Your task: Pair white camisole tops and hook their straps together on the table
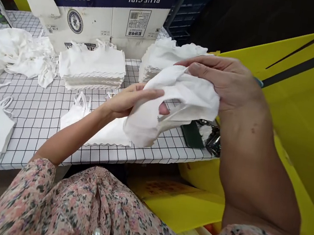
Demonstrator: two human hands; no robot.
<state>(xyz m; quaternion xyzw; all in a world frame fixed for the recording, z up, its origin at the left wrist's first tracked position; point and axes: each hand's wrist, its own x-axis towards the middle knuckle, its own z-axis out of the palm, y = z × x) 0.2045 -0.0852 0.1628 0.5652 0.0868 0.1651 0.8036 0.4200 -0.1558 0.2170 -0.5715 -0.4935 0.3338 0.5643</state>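
Both my hands hold a crumpled white camisole (174,104) in the air above the table. My left hand (132,101) pinches its lower side, with the fingers reaching into a fold. My right hand (217,81) grips the top edge from above. Below my left forearm lies a white strappy top (106,131) with a scalloped hem. A neat stack of similar tops (91,66) sits just beyond it, and another stack (166,59) stands behind the held cloth.
The table has a white grid-patterned cover (54,116). Loose white tops (19,54) lie at its left. A Blue Girl beer carton (103,8) stands behind it, and a dark packet (202,137) lies near the right edge. Yellow plastic sheets (313,99) rise at the right.
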